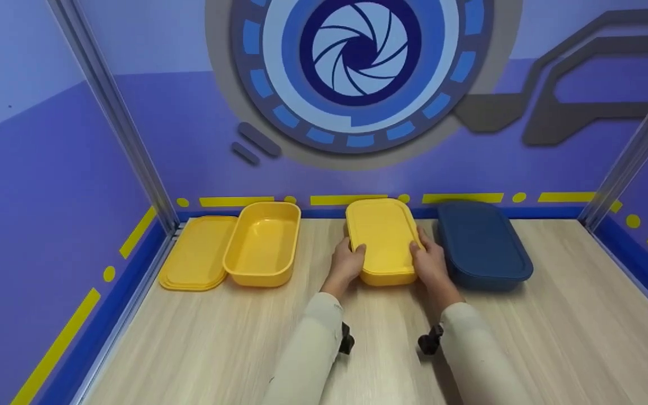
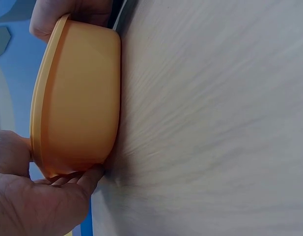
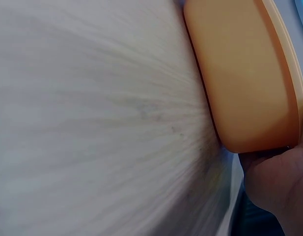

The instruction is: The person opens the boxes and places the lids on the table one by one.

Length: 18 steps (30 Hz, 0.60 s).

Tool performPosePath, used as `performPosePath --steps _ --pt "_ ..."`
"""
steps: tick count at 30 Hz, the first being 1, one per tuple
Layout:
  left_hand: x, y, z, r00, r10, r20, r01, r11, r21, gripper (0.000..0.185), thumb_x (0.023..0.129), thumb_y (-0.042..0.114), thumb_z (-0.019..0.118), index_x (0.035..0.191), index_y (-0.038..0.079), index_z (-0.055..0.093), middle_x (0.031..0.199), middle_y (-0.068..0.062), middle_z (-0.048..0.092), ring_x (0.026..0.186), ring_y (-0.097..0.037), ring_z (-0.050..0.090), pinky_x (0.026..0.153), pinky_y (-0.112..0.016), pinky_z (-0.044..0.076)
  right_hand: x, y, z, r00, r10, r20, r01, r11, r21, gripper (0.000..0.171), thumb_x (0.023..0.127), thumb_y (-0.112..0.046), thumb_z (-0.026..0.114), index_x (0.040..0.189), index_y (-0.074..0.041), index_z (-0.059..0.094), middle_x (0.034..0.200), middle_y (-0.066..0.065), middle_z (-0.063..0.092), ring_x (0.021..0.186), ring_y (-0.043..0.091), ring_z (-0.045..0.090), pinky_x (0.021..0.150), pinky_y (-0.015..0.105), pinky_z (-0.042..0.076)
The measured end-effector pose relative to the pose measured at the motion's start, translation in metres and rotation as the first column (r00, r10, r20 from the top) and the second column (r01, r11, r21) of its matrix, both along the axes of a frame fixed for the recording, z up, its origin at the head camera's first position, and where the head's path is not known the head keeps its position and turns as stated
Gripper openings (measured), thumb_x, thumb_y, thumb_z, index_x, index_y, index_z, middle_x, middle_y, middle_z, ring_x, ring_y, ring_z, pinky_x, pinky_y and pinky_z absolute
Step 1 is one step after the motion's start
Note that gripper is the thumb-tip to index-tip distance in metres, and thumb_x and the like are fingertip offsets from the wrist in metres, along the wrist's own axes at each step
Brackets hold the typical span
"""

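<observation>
Between my two hands is a yellow lidded lunch box point(image 1: 385, 239), its lid covering the top. My left hand point(image 1: 347, 261) grips its left side, the thumb over the lid's edge and the fingers curled along the wall, as the left wrist view shows. On the opposite side my right hand point(image 1: 430, 262) holds it the same way, thumb on the lid. In the right wrist view the orange-looking box wall point(image 3: 244, 73) hides most of that hand's fingers. The box's base is at the tabletop; whether it is slightly raised I cannot tell.
An uncovered yellow box point(image 1: 262, 244) stands to the left, partly over or against a yellow lid point(image 1: 197, 253) lying flat. Close to my right hand is a dark blue lidded box point(image 1: 484, 244). A patterned wall point(image 1: 324, 174) borders the wooden table point(image 1: 217, 349) behind.
</observation>
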<state>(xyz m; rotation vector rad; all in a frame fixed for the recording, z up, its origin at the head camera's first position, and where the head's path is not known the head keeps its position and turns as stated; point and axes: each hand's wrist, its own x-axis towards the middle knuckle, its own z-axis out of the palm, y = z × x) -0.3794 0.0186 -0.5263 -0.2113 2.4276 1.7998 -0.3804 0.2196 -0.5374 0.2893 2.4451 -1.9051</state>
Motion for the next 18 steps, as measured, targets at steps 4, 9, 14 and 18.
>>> performPosePath --steps 4,9,14,18 --pt "-0.0002 0.0006 -0.0005 1.0 0.002 0.011 -0.002 1.0 -0.003 0.047 0.112 0.027 0.053 0.155 0.008 0.05 0.15 -0.013 0.062 0.137 -0.023 0.061 0.122 -0.043 0.047 0.0003 0.0006 -0.0013 1.0 0.001 0.0 -0.001 1.0 0.004 0.062 0.117 -0.025 0.038 0.172 -0.025 0.011 0.182 0.002 0.009 0.17 0.026 0.007 0.139 0.049 0.01" --pt "-0.0003 0.001 0.0004 1.0 0.005 0.013 -0.005 1.0 0.005 0.047 0.113 0.027 0.052 0.155 0.006 0.049 0.149 -0.014 0.062 0.136 -0.023 0.061 0.122 -0.043 0.047 0.0006 0.0016 -0.0014 1.0 0.008 -0.003 -0.008 1.0 0.018 0.062 0.117 -0.027 0.038 0.173 -0.024 0.011 0.182 0.002 0.009 0.17 0.027 0.007 0.139 0.051 0.009" --pt "0.0008 0.0011 0.0019 1.0 0.007 0.014 -0.007 1.0 0.002 0.047 0.113 0.028 0.052 0.155 0.007 0.049 0.147 -0.013 0.063 0.134 -0.023 0.062 0.121 -0.043 0.048 0.0011 0.0023 0.0003 1.0 0.015 0.005 -0.015 0.999 0.04 0.062 0.117 -0.027 0.038 0.173 -0.025 0.01 0.182 0.003 0.009 0.17 0.028 0.007 0.138 0.051 0.01" --pt "0.0008 0.0019 0.0025 1.0 0.003 0.003 -0.003 1.0 0.001 0.048 0.113 0.027 0.053 0.155 0.006 0.049 0.146 -0.014 0.064 0.134 -0.023 0.063 0.12 -0.043 0.049 0.0011 0.0024 0.0013 1.0 0.026 0.006 -0.026 0.999 0.044 0.062 0.117 -0.026 0.038 0.173 -0.025 0.01 0.183 0.005 0.009 0.17 0.029 0.006 0.138 0.052 0.01"
